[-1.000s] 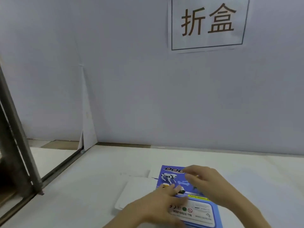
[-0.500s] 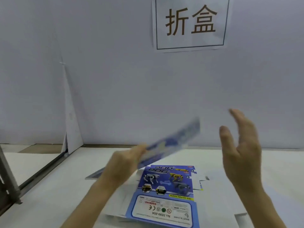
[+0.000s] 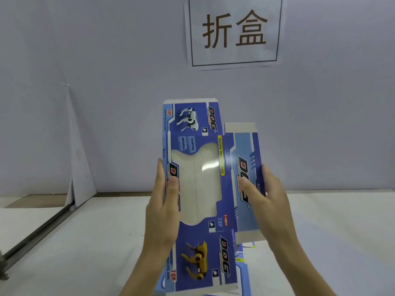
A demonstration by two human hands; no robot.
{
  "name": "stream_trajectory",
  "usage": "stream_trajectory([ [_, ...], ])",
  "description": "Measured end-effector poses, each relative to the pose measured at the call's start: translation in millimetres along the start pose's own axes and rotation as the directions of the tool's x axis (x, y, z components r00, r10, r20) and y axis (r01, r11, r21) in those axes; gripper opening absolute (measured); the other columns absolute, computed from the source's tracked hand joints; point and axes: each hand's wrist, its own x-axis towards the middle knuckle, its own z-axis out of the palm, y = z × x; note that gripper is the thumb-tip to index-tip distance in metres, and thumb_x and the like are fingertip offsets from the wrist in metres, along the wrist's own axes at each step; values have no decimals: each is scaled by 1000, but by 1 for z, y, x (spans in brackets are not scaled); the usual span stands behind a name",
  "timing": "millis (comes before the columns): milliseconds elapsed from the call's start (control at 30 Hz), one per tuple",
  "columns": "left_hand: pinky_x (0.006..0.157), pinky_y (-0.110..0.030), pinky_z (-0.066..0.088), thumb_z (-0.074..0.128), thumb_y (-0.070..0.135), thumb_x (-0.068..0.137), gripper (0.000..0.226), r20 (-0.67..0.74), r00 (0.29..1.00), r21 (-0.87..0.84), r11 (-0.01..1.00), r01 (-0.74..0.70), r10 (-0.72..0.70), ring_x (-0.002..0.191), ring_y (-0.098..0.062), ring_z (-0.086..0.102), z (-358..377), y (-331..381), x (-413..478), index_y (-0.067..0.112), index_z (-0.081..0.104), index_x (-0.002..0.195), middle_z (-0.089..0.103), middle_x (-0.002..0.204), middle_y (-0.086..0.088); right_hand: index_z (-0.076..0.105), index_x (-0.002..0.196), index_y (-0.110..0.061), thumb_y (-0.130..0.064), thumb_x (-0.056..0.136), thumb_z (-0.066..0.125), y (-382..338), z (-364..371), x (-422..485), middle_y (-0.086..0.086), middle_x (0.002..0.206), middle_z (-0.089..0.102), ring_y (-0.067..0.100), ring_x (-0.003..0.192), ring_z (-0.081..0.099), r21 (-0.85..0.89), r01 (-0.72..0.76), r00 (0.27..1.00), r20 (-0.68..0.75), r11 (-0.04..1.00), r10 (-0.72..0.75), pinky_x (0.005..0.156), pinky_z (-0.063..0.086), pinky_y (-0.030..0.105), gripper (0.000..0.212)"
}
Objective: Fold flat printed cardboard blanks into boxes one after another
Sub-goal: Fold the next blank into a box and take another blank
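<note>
Blank (image 3: 198, 182) between gripping hands (image 3: 163, 212)

Single head-worn wide-angle view, close over white table (image 3: 64, 242), facing forward at grey wall (image 3: 106, 60) and posted sign (image 3: 234, 32); cardboard blank (image 3: 192, 122) fills centre.

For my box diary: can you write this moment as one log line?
cardboard blank: held upright above table | left hand: grips left edge | right hand: grips right panel
</note>
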Motion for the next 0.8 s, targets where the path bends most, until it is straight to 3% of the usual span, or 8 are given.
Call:
stream_trajectory([
  [67, 90, -45, 55, 35, 61, 78, 60, 1, 1000, 51, 999, 1, -1, 128, -13, 46, 4, -1, -2, 61, 17, 136, 41, 142, 15, 48, 113, -41, -57, 69, 55, 1, 1, 0, -10, 111, 55, 17, 104, 60, -51, -4, 1000, -10, 999, 4, 78, 58, 41, 47],
  [167, 91, -44, 54, 32, 62, 79, 68, 0, 999, 71, 997, 32, -32, 127, -10, 47, 7, -4, 0, 53, 14, 144, 40, 142, 17, 49, 122, -38, -65, 60, 56, 0, 2, -3, -11, 115, 54, 15, 107, 59, -54, -43, 999, -13, 998, 42, 77, 58, 36, 68],
  [267, 63, -17, 56, 31, 63, 76, 65, 11, 998, 54, 997, 53, -54, 101, 9, 57, 10, -3, 0, 57, 12, 138, 46, 123, 29, 47, 133, -26, -64, 64, 65, 1, -1, -1, -4, 123, 56, 20, 110, 61, -10, -132, 991, 25, 991, 133, 75, 59, 36, 80],
  [400, 57, 0, 44, 30, 69, 78, 58, 61, 995, 61, 996, 70, -73, 84, 23, 56, 23, -4, -12, 66, 10, 133, 51, 95, 49, 59, 119, -28, -65, 63, 69, 2, 8, -8, -6, 110, 69, 14, 97, 69, 102, -165, 969, 202, 981, 142, 75, 59, 31, 67],
  [500, 67, 7, 38, 28, 71, 77, 66, 110, 992, 105, 994, 43, -54, 99, 25, 47, 27, -5, -15, 61, 10, 139, 40, 116, 46, 63, 113, -28, -58, 71, 73, 2, 16, -14, -7, 99, 74, 12, 87, 72, 104, -164, 962, 236, 981, 136, 67, 56, 23, 53],
  [633, 67, -12, 52, 48, 58, 77, 62, 180, 975, -16, 991, 135, -130, 100, 2, 65, 6, -5, 2, 45, 38, 137, 59, 126, 12, 73, 82, -28, -42, 69, 69, 0, -3, -4, 3, 85, 76, 23, 71, 74, 237, -258, 939, 289, 937, 185, 51, 54, 22, 20],
  [733, 66, -32, 59, 75, 59, 57, 81, 180, 943, -49, 955, 293, -280, 86, -19, 73, -12, -9, 9, 26, 50, 127, 72, 105, -1, 76, 79, -28, -38, 71, 70, 2, -10, 0, 8, 85, 76, 27, 71, 73, 248, -292, 917, 348, 924, 197, 50, 55, 25, 14],
  [800, 59, -32, 59, 80, 56, 49, 73, 91, 948, 22, 953, 303, -304, 74, -21, 73, -18, -16, 12, 21, 61, 110, 76, 88, -1, 75, 85, -21, -33, 72, 70, 8, -9, -1, 11, 87, 75, 30, 72, 73, 244, -313, 909, 356, 918, 215, 51, 56, 28, 18],
])
